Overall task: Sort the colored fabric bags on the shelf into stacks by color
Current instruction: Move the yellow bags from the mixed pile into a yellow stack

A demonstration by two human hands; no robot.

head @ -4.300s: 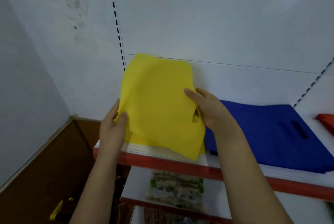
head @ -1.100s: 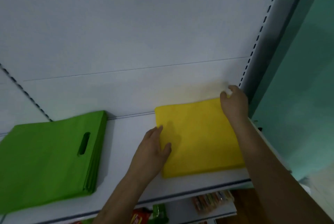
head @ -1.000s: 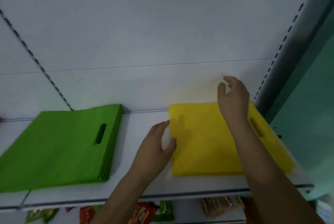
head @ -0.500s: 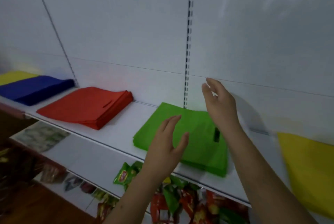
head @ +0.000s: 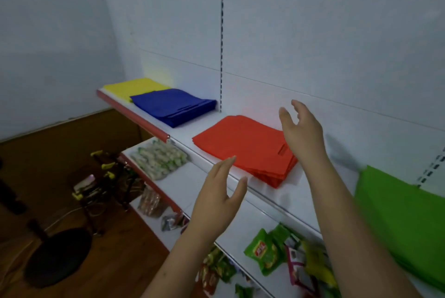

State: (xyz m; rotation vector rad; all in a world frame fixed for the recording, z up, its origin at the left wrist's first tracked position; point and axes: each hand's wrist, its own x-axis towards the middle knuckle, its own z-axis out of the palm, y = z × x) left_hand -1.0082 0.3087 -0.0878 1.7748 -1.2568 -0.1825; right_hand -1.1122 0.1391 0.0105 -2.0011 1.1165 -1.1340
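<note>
Both hands are hovering in the air in front of the top shelf [head: 183,126], and neither has a grip on anything. The left hand [head: 216,199] is sitting lower, level with the shelf's front edge, its fingers straight and loosely spread with the thumb apart. The right hand [head: 302,132] is hanging higher, above the right part of the red bags [head: 240,146], fingers relaxed and slightly bent; it is covering part of that stack, so the stack's back right corner is not showing.

Four stacks are lying along the shelf, well apart from the hands except for the red one. The yellow bags [head: 131,85] are sitting at the far left end, with the blue bags [head: 168,105] overlapping their near right part and hiding it. The red bags are lying in the middle, a handle slot showing near the right wrist. The green bags [head: 397,213] are lying at the right, blurred and cut off by the picture's edge, with the right forearm crossing their left side.

On the lower shelves, a pack of pale sweets [head: 159,158] and green snack packets [head: 262,252] are lying, too blurred to read. A dark stand [head: 57,249] is sitting on the wooden floor at lower left, hard to make out.
</note>
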